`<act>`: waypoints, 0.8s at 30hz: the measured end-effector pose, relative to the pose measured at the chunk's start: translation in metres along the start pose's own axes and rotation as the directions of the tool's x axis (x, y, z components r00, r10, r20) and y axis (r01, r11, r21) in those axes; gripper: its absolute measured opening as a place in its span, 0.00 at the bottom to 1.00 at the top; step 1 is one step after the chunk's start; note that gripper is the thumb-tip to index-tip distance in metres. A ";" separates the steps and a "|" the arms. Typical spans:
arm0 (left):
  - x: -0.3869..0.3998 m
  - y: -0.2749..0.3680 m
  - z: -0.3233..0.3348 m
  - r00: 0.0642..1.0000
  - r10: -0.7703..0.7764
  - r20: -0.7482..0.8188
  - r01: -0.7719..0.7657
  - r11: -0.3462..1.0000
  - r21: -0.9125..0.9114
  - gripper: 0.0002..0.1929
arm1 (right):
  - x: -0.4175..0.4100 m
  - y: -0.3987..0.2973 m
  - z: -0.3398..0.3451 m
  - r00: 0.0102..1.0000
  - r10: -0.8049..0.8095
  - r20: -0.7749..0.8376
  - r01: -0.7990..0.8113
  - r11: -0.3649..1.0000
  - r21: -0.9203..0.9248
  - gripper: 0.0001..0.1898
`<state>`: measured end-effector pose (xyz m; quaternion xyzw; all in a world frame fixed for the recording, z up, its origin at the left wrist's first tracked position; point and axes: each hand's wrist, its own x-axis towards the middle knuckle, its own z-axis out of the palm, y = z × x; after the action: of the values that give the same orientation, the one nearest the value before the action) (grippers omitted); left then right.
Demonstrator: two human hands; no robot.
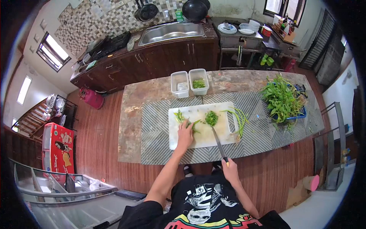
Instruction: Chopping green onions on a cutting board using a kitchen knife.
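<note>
My right hand [230, 170] grips the handle of a kitchen knife [218, 143], whose blade tip reaches the heap of chopped greens [211, 118] on the white cutting board [203, 140]. Over the board's left part, my left hand [185, 134] touches some leafy green pieces [179, 116]; whether its fingers grip any cannot be told. Long green stalks [242, 121] lie across the board's right end, by its handle slot. Behind the board stand two clear plastic containers, an empty-looking one [179, 84] and one holding chopped greens [199, 83].
On the table [133, 123], a blue basket [300, 114] heaped with leafy greens [278, 98] stands to the right. A striped mat [155, 143] lies under the board. Beyond the table are a counter with a steel sink [171, 33] and stacked plates [227, 28].
</note>
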<state>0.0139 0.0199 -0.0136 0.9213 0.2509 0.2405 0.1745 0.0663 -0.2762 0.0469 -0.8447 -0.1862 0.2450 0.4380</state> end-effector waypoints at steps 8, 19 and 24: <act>-0.019 0.006 0.005 1.000 -0.005 0.018 0.008 0.989 -0.146 0.12 | -0.003 0.007 0.005 1.000 0.002 0.001 -0.002 1.000 0.003 0.18; -0.015 0.001 -0.014 0.934 -0.355 0.040 0.309 0.747 -0.589 0.15 | 0.001 0.010 0.010 0.997 0.074 0.028 -0.074 0.997 0.009 0.19; -0.019 0.003 -0.007 0.991 -0.032 -0.126 -0.004 0.960 -0.279 0.11 | 0.003 0.008 0.014 0.997 0.061 0.044 -0.062 0.998 0.022 0.19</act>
<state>-0.0031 0.0082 -0.0135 0.8681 0.2319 0.3315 0.2876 0.0612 -0.2701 0.0329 -0.8393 -0.1666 0.2788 0.4359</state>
